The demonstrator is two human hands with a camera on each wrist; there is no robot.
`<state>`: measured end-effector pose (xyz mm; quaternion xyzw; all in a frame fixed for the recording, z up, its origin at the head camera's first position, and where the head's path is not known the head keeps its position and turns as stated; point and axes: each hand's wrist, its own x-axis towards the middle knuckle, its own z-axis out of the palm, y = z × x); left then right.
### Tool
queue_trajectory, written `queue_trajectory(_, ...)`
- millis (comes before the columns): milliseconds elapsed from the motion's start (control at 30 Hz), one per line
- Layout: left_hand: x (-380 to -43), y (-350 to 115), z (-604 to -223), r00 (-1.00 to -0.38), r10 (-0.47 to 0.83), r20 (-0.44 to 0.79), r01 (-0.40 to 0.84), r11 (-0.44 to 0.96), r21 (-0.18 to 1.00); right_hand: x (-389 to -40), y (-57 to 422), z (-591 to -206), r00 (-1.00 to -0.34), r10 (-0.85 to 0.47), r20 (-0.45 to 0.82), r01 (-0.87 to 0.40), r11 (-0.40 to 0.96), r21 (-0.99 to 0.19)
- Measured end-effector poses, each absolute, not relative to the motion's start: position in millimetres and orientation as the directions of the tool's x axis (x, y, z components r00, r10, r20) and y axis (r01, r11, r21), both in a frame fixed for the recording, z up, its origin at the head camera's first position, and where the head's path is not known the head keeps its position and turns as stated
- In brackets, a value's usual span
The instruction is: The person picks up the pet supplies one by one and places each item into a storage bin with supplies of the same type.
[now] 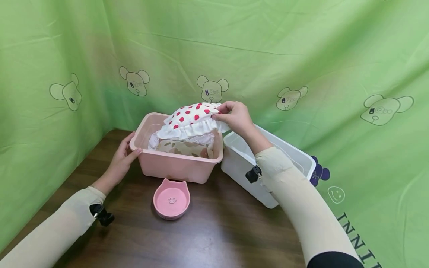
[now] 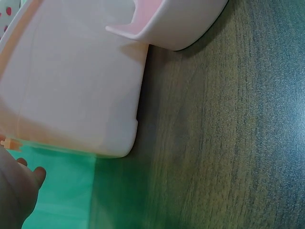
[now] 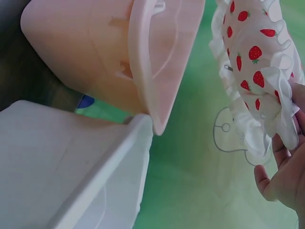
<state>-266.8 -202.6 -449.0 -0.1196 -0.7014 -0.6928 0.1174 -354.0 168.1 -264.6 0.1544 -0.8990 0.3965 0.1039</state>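
Observation:
My right hand (image 1: pixel 237 118) pinches the frilled edge of a puffy white strawberry-print pillow (image 1: pixel 189 118), thumb below and fingers above. The pillow is raised and tilted over the pink bin (image 1: pixel 179 168). In the right wrist view the strawberry-print pillow (image 3: pixel 252 59) hangs from the fingers beside the bin's rim. At the bin's left corner my left hand (image 1: pixel 121 158) grips the rim, thumb on the front edge. Inside the bin lie folded fabrics, one of them beige with a brown pattern (image 1: pixel 182 148), partly hidden under the pillow.
A white bin (image 1: pixel 246 178) stands at an angle against the pink bin's right side, partly covered by my right forearm. In front sits a pink cat-eared bowl (image 1: pixel 172 203) on the dark wooden table (image 1: pixel 187 242). Green printed fabric (image 1: pixel 254 48) hangs behind and along both sides.

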Motion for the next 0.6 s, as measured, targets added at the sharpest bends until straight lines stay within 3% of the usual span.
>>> queue_trajectory(267, -266.6, -201.3, -450.8, -0.947, 0.008, 0.32, 0.32, 0.0, 0.947, -368.1, 144.7, -280.1, -0.94, -0.223, 0.257, -0.338, 0.705, -0.623)
queue_trajectory(600, -265.1, -200.3, -448.8, -0.949, 0.005, 0.317, 0.317, -0.001, 0.949, -375.5, 117.1, -295.7, -0.893, -0.355, 0.277, -0.448, 0.76, -0.47)
